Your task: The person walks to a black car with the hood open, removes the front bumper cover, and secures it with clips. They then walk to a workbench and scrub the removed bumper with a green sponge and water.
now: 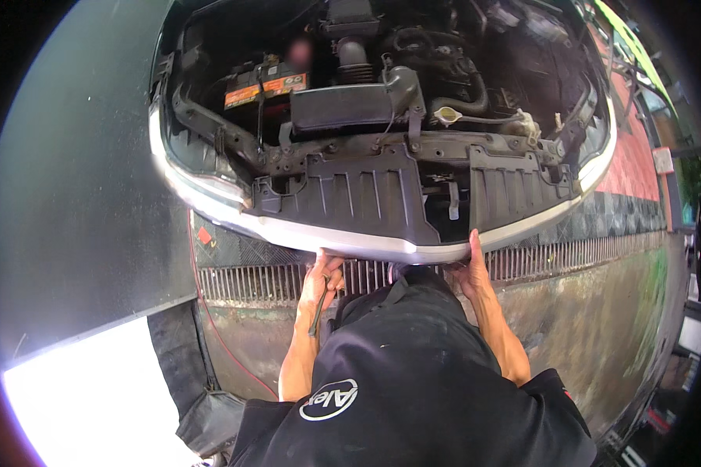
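A silver front bumper (331, 237) curves across the car's nose in front of me. My left hand (320, 282) is at its lower edge with the fingers curled. A slim dark hand tool (318, 310) sticks out of that hand toward my wrist; its exact kind is unclear. Farther right, my right hand (470, 268) grips the bumper's edge, its thumb on the front face and its fingers mostly hidden below. Behind the bumper lie a ribbed black plastic cover (358, 191) and a second black cover (518, 187), with a gap between them.
The engine bay stands uncovered, showing a battery (266, 87) with an orange label and a radiator cap (446, 116). Below the bumper, a metal floor grate (537, 261) crosses the ground. A red hose (218, 342) runs along the left, near a dark wall panel (86, 179).
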A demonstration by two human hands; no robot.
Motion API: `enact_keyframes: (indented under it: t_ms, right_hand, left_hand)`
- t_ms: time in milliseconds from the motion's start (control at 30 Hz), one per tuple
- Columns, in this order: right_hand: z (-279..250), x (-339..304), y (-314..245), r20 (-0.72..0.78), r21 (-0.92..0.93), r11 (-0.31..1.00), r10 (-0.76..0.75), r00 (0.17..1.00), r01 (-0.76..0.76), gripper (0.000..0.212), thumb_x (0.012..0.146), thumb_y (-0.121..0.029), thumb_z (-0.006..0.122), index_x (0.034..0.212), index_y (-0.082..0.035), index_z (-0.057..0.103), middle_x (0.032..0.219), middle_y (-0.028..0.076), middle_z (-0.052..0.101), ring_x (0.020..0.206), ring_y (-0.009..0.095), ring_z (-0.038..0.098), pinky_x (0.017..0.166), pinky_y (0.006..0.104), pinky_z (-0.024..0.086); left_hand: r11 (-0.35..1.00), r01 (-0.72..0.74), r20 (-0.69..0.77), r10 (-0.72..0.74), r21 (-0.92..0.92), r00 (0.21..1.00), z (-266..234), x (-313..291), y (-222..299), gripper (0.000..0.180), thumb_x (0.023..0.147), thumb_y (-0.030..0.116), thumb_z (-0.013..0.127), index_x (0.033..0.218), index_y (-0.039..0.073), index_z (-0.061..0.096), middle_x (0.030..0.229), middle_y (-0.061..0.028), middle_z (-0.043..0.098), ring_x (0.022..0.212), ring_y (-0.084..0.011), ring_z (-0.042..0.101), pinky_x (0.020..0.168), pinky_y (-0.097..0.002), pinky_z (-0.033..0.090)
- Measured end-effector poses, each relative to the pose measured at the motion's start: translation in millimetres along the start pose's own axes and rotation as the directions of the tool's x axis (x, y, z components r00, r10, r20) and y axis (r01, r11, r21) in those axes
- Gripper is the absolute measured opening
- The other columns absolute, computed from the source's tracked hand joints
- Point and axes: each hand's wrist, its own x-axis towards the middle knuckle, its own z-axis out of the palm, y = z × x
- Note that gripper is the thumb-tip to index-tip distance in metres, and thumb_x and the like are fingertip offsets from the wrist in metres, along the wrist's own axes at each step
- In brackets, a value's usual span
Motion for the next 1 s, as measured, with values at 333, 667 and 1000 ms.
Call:
enact_keyframes:
  t_ms: [333,667,1000]
  right_hand:
    - [-6,8,5,0.046,-0.011,1.0,0.022,0.999,-0.022,0.11,0.086,-0.084,0.069,0.155,-0.003,0.044,0.153,0.021,0.049,0.14,0.039,0.049,0.115,0.0613,0.039]
    - [-6,12,-3,0.031,-0.029,0.998,0.054,0.998,-0.053,0.105,0.087,-0.084,0.067,0.156,-0.008,0.046,0.154,0.017,0.051,0.138,0.036,0.05,0.116,0.0594,0.038]
    - [-30,18,20,0.065,-0.068,0.998,0.014,0.998,-0.01,0.096,0.087,-0.079,0.072,0.142,-0.003,0.054,0.133,0.016,0.063,0.116,0.029,0.062,0.101,0.0485,0.049]
  left_hand:
    - [0.998,-0.03,-0.046,0.033,0.055,0.998,3,-1,-1,0.061,0.112,0.057,0.049,0.138,0.003,0.057,0.137,-0.0196,0.068,0.055,-0.0083,0.035,0.061,-0.0291,0.039]
    - [0.993,-0.073,-0.101,0.082,0.09,0.991,6,3,-3,0.067,0.112,0.056,0.051,0.139,-0.004,0.057,0.126,-0.0253,0.071,0.055,-0.009,0.038,0.06,-0.0305,0.041]
    - [0.993,-0.003,-0.03,0.007,0.115,1.0,7,0,1,0.051,0.115,0.053,0.045,0.139,0.01,0.056,0.137,-0.0153,0.066,0.053,-0.0079,0.038,0.057,-0.0263,0.039]
